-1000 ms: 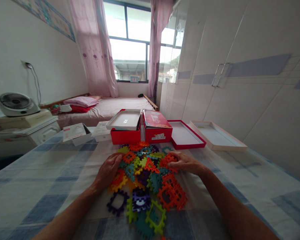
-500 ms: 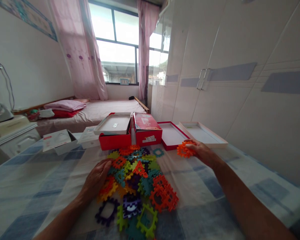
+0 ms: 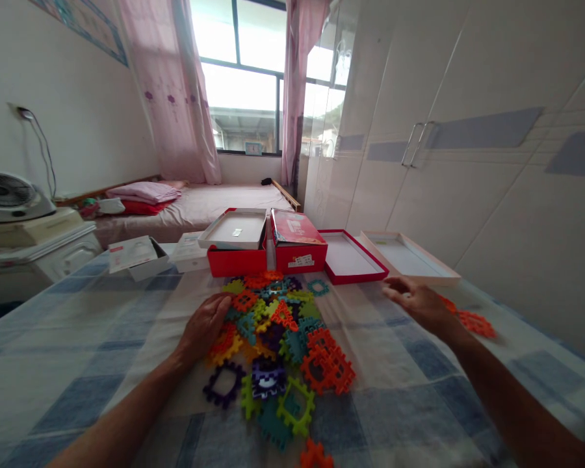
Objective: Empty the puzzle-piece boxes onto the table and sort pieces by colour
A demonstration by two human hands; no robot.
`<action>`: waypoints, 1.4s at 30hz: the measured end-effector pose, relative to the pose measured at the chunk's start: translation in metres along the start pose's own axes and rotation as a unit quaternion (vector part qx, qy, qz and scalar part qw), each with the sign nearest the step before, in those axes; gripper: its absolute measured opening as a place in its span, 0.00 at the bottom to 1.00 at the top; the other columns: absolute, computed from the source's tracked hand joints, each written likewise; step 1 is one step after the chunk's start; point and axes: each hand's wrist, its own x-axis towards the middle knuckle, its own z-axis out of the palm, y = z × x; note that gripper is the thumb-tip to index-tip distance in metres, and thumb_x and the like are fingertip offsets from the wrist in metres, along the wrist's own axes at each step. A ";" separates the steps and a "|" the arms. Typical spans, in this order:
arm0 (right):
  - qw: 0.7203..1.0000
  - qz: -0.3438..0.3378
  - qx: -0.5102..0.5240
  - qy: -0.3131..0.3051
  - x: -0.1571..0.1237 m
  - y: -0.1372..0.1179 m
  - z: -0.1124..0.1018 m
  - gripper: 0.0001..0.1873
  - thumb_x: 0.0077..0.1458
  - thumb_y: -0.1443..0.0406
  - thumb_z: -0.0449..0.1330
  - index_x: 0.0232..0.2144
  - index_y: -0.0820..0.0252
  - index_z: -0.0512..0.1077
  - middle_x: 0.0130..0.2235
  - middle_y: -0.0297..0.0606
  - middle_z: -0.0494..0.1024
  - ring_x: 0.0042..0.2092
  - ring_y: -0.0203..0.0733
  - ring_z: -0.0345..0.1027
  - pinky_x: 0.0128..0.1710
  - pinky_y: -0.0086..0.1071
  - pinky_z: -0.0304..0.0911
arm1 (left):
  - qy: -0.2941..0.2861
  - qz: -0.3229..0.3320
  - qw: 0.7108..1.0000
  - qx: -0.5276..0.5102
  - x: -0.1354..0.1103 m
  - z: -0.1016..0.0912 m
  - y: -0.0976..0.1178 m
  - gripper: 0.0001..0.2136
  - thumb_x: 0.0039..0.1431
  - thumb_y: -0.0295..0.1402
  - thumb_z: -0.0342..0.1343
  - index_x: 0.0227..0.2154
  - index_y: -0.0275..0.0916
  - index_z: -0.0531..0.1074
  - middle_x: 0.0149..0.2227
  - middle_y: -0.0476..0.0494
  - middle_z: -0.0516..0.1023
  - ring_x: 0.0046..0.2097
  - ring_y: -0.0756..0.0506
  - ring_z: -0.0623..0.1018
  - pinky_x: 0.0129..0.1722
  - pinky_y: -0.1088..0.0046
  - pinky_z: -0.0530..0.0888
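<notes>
A heap of colourful toothed plastic building pieces [image 3: 273, 325] lies on the checked cloth in front of me. My left hand [image 3: 205, 328] rests along the heap's left edge, fingers stretched and close together, touching an orange square piece [image 3: 244, 300]. My right hand [image 3: 419, 302] hovers over the cloth right of the heap, fingers loosely bent, with nothing visible in it. Just beyond its wrist lie orange pieces [image 3: 476, 324], partly hidden by the hand. Nearer to me are a purple frame piece [image 3: 206, 388], a lime-green frame piece [image 3: 309, 426] and stacked orange pieces [image 3: 316, 370].
Behind the heap stand a red box [image 3: 237, 263], a second red box [image 3: 299, 257] and a red-rimmed lid [image 3: 355, 281]. A pale shallow tray [image 3: 448, 281] sits to their right, white boxes [image 3: 149, 268] to their left. A fan [image 3: 10, 197] stands at far left.
My right hand has let go of the orange piece, which now lies on the cloth at the right, and has moved back left. My left hand stays by the heap. The view has shifted slightly.
</notes>
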 end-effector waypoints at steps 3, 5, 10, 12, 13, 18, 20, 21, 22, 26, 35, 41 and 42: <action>0.977 -0.075 0.031 -0.199 -0.027 -0.054 0.036 0.24 0.48 0.49 0.58 0.43 0.57 0.70 0.37 0.40 0.76 0.37 0.44 0.69 0.36 0.35 0.61 | 0.000 -0.003 1.000 0.000 0.000 0.000 0.000 0.25 0.62 0.47 0.35 0.43 0.37 0.73 0.49 0.42 0.74 0.51 0.43 0.72 0.54 0.67 0.65; 0.965 -0.094 0.008 -0.245 -0.046 -0.075 0.056 0.30 0.42 0.47 0.63 0.45 0.56 0.69 0.38 0.40 0.75 0.37 0.44 0.68 0.35 0.33 0.60 | -0.003 -0.003 1.000 0.003 -0.001 0.000 0.000 0.25 0.62 0.47 0.35 0.44 0.37 0.73 0.49 0.42 0.74 0.51 0.43 0.72 0.54 0.67 0.65; 0.971 -0.116 -0.022 -0.209 -0.064 -0.073 0.076 0.38 0.42 0.55 0.63 0.56 0.60 0.61 0.46 0.45 0.72 0.41 0.46 0.67 0.40 0.35 0.60 | 0.001 -0.001 1.000 0.009 -0.001 0.001 -0.002 0.26 0.62 0.46 0.34 0.44 0.37 0.73 0.49 0.42 0.74 0.52 0.44 0.71 0.56 0.68 0.64; 0.974 -0.103 -0.007 -0.202 -0.061 -0.065 0.075 0.37 0.45 0.58 0.60 0.57 0.62 0.59 0.46 0.45 0.72 0.41 0.45 0.67 0.40 0.35 0.60 | 0.007 -0.001 1.000 0.009 0.000 0.002 -0.003 0.25 0.62 0.46 0.35 0.44 0.37 0.73 0.49 0.43 0.74 0.53 0.44 0.71 0.56 0.68 0.64; 0.975 -0.092 0.001 -0.202 -0.059 -0.062 0.073 0.35 0.47 0.58 0.58 0.57 0.63 0.59 0.44 0.44 0.73 0.39 0.44 0.67 0.39 0.35 0.61 | 0.008 0.000 1.000 0.009 0.000 0.002 -0.003 0.25 0.62 0.46 0.35 0.44 0.38 0.73 0.49 0.43 0.74 0.53 0.44 0.71 0.56 0.68 0.63; 0.977 -0.043 0.090 -0.189 -0.049 -0.055 0.061 0.21 0.51 0.55 0.55 0.45 0.59 0.70 0.33 0.38 0.76 0.35 0.43 0.69 0.36 0.34 0.62 | 0.000 0.003 1.000 0.014 0.000 0.002 -0.003 0.26 0.62 0.46 0.34 0.44 0.36 0.73 0.49 0.42 0.74 0.53 0.43 0.70 0.56 0.67 0.63; 0.968 -0.034 0.161 -0.190 -0.048 -0.055 0.062 0.21 0.50 0.53 0.56 0.42 0.58 0.71 0.37 0.38 0.77 0.39 0.44 0.70 0.38 0.35 0.63 | -0.003 0.003 1.000 0.012 0.000 0.002 -0.003 0.26 0.62 0.46 0.34 0.44 0.36 0.73 0.50 0.41 0.74 0.53 0.43 0.70 0.57 0.67 0.62; 0.960 -0.028 0.192 -0.201 -0.047 -0.056 0.064 0.22 0.50 0.53 0.57 0.44 0.59 0.71 0.39 0.39 0.77 0.40 0.44 0.70 0.39 0.35 0.64 | -0.004 0.003 1.000 0.011 0.000 0.002 -0.003 0.26 0.62 0.47 0.34 0.44 0.36 0.73 0.50 0.41 0.73 0.53 0.43 0.70 0.57 0.66 0.62; 0.954 -0.024 0.208 -0.216 -0.047 -0.056 0.067 0.24 0.49 0.52 0.58 0.45 0.59 0.70 0.40 0.39 0.77 0.41 0.45 0.70 0.41 0.36 0.64 | -0.004 0.002 1.000 0.009 0.000 0.002 -0.003 0.26 0.62 0.47 0.34 0.44 0.36 0.73 0.50 0.40 0.73 0.53 0.43 0.70 0.57 0.66 0.62; 0.966 -0.039 0.136 -0.218 -0.048 -0.062 0.078 0.23 0.45 0.56 0.62 0.44 0.60 0.72 0.43 0.41 0.74 0.42 0.45 0.68 0.43 0.36 0.63 | -0.002 0.007 1.000 0.003 -0.001 0.002 -0.003 0.25 0.62 0.46 0.34 0.44 0.37 0.72 0.49 0.41 0.74 0.53 0.43 0.70 0.57 0.65 0.62; 0.949 -0.044 0.221 -0.221 -0.051 -0.058 0.072 0.08 0.48 0.59 0.58 0.27 0.58 0.65 0.27 0.31 0.68 0.29 0.34 0.61 0.29 0.28 0.57 | -0.006 0.004 1.000 0.011 0.000 0.001 -0.002 0.26 0.62 0.46 0.34 0.44 0.36 0.73 0.49 0.42 0.74 0.53 0.43 0.70 0.56 0.68 0.63; 0.940 0.005 0.288 -0.182 -0.049 -0.045 0.071 0.14 0.45 0.56 0.60 0.27 0.58 0.63 0.26 0.30 0.66 0.28 0.34 0.59 0.29 0.29 0.57 | -0.009 -0.002 1.000 0.012 0.000 0.000 -0.001 0.26 0.61 0.47 0.34 0.44 0.36 0.72 0.49 0.41 0.74 0.52 0.43 0.71 0.55 0.67 0.64; 0.937 0.017 0.297 -0.180 -0.050 -0.044 0.071 0.15 0.45 0.55 0.60 0.27 0.58 0.63 0.26 0.30 0.67 0.28 0.34 0.59 0.29 0.29 0.57 | -0.008 -0.002 1.000 0.011 0.000 0.000 0.000 0.26 0.61 0.47 0.34 0.44 0.36 0.72 0.49 0.42 0.74 0.52 0.43 0.71 0.55 0.67 0.64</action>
